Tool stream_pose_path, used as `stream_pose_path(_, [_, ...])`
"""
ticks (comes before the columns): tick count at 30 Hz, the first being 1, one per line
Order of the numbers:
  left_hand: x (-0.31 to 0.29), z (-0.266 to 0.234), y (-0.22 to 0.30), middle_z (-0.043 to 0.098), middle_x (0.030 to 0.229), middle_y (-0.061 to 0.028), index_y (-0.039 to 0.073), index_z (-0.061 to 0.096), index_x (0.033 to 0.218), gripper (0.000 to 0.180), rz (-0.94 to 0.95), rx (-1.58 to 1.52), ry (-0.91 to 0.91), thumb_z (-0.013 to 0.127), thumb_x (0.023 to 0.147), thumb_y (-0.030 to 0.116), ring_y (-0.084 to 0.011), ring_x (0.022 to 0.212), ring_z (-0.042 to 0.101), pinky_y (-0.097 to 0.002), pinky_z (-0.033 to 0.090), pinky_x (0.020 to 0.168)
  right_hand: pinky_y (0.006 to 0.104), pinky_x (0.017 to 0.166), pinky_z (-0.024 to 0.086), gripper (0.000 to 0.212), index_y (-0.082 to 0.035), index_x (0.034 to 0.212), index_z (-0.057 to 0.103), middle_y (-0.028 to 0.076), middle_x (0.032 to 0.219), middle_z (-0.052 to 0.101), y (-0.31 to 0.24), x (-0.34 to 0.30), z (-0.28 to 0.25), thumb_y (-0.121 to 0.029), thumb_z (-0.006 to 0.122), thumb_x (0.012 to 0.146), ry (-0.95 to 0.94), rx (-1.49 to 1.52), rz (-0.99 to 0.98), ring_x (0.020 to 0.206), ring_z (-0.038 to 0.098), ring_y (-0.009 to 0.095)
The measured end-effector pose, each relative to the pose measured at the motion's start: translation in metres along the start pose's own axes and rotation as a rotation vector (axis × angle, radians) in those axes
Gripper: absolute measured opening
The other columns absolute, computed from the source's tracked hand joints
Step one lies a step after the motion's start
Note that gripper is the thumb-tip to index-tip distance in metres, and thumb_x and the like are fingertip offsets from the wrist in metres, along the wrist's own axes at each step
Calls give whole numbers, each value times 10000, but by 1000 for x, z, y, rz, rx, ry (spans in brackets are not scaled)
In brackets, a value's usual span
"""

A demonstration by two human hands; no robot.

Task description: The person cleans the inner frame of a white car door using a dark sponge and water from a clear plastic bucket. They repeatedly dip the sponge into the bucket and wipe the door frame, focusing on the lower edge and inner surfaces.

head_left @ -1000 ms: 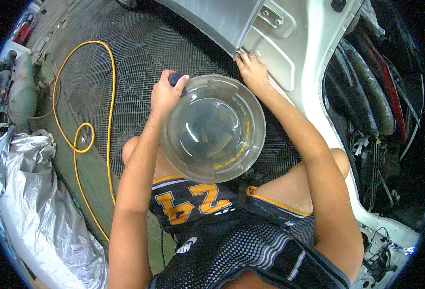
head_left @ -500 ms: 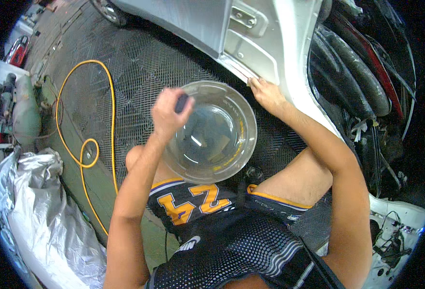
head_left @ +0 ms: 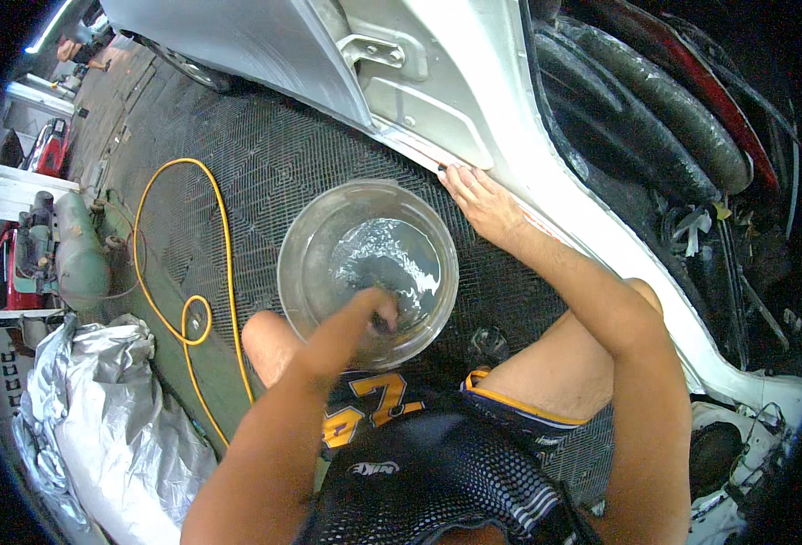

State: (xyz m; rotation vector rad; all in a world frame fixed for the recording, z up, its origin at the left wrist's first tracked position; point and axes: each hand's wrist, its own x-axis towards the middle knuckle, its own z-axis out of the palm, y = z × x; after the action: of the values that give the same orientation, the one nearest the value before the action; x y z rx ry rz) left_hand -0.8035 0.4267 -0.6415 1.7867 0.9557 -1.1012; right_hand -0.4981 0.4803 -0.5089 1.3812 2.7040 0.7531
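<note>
A round clear plastic tub (head_left: 294, 236) of rippling water stands between my knees. Low inside its near side is my left hand (head_left: 376, 307), closed around a small dark block (head_left: 382, 323) that shows only in part. Whether the block is under the water I cannot tell. To the right of the tub, my right hand (head_left: 483, 202) lies with fingers stretched out on the white car body's sill (head_left: 546, 213), close to the lower corner of the door opening. Its fingertips rest near a small dark spot at the sill's edge.
A grey car door panel (head_left: 256, 45) reaches over the dark grid mat (head_left: 265, 136). On the left lie a yellow hose (head_left: 228, 263) and a silver cover (head_left: 119, 409), with a green compressor tank (head_left: 81, 254) behind. Black and red car panels (head_left: 637, 109) stack up at right.
My left hand has gone from above the tub's left rim down into it with the dark block, and the water now ripples. My right hand's fingers have flattened along the sill.
</note>
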Motion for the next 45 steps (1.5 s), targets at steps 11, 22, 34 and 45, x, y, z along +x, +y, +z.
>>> stream_pose_path(11, [-206, -266, 120, 697, 771, -233, 49, 632, 967, 303, 277, 197, 1555, 718, 914, 334, -435, 778, 707, -518, 567, 657, 476, 1152, 394, 427, -79, 1347, 598, 153, 1407, 613, 14, 107, -16, -209, 533, 945, -478, 580, 46, 1408, 488, 291])
stream_pose_path(22, [-184, -141, -49, 640, 1033, -107, 95, 646, 1118, 345, 197, 223, 1675, 788, 861, 276, -319, 941, 656, -418, 562, 768, 484, 1292, 230, 530, -115, 1485, 487, 70, 1370, 637, 9, 106, 11, -142, 520, 956, 211, 197, -111, 1294, 593, 222])
stream_pose_path(34, [-164, -121, -70, 566, 1095, -94, 154, 574, 1268, 480, 179, 89, 1614, 777, 859, 300, -303, 998, 629, -441, 605, 718, 394, 898, 568, 379, -67, 1298, 680, 177, 1263, 704, -38, 86, -28, 37, 521, 970, 383, 1040, 726, 1039, 734, 284])
stream_pose_path(45, [-161, -120, -77, 561, 1126, -145, 136, 563, 1321, 531, 162, 78, 1572, 776, 859, 284, -350, 976, 641, -461, 603, 725, 352, 839, 570, 423, -102, 1398, 571, 147, 1120, 756, -95, 82, -15, -65, 591, 977, 657, 1328, 1218, 892, 779, 227])
